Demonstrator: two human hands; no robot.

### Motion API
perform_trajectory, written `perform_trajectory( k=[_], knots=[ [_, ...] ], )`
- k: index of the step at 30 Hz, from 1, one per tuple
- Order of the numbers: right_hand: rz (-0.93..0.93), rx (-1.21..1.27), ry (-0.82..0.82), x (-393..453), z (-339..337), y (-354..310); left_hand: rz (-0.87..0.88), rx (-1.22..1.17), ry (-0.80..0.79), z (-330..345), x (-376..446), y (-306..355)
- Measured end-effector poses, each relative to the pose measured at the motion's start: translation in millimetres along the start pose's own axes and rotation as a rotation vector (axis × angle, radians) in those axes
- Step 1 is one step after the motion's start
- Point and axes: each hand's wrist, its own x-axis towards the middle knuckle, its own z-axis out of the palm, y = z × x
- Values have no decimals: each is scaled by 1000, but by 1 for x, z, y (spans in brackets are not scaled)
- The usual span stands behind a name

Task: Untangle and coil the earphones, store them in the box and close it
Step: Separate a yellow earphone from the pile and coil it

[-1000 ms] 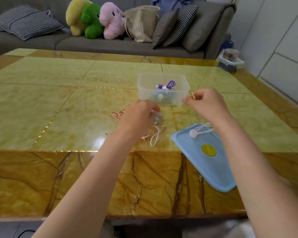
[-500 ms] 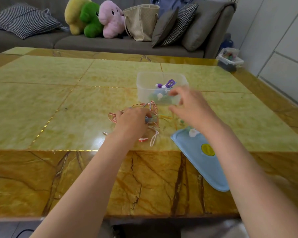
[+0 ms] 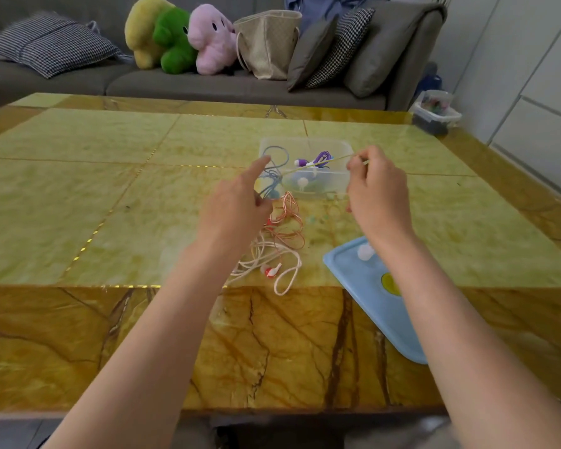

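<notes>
Both hands lifted since before, right hand (image 3: 374, 189) pinching taut yellow cable (image 3: 318, 164), left hand (image 3: 237, 202) pinching blue cable (image 3: 272, 176).

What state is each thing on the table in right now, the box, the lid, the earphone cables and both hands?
Clear box: open, purple earphones inside.
Blue lid: off, flat on the table.
Yellow cable: pulled taut, pinched by right hand.
Blue cable: looped at left hand; grip unclear.
White and orange cables: tangled on table.

Yellow cord (image 3: 318, 164) newly taut between raised hands (blue cord (image 3: 274, 176) lifted too)
</notes>
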Motion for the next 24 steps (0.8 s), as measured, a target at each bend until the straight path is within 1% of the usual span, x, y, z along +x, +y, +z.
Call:
perform_trajectory(
  k=[3, 6, 7, 9, 11, 12, 14, 16, 18, 21, 24],
  knots=[
    [35, -61, 71, 1, -6, 0, 5, 132, 56, 4, 1, 1],
    [71, -91, 142, 5, -16, 3, -33, 241, 36, 7, 2, -6],
    [101, -56, 177, 8, -20, 6, -57, 273, 15, 6, 2, -10],
    [168, 94, 228, 17, -26, 13, -126, 314, -52, 2, 1, -19],
    [197, 236, 236, 21, -27, 16, -169, 301, -109, -1, 3, -24],
    [201, 248, 212, 20, -26, 16, -177, 254, -115, -1, 5, -24],
    [188, 216, 106, 17, -23, 16, -183, 108, -85, 0, 9, -24],
    [199, 226, -19, 13, -19, 14, -176, 15, -13, 2, 11, -21],
    [238, 257, -96, 12, -16, 16, -172, -25, 80, 2, 11, -18],
    [224, 216, -114, 14, -14, 18, -193, -71, 191, -1, 12, -17],
    [213, 167, -114, 14, -15, 20, -276, -1, 220, -6, 10, -18]
  ],
)
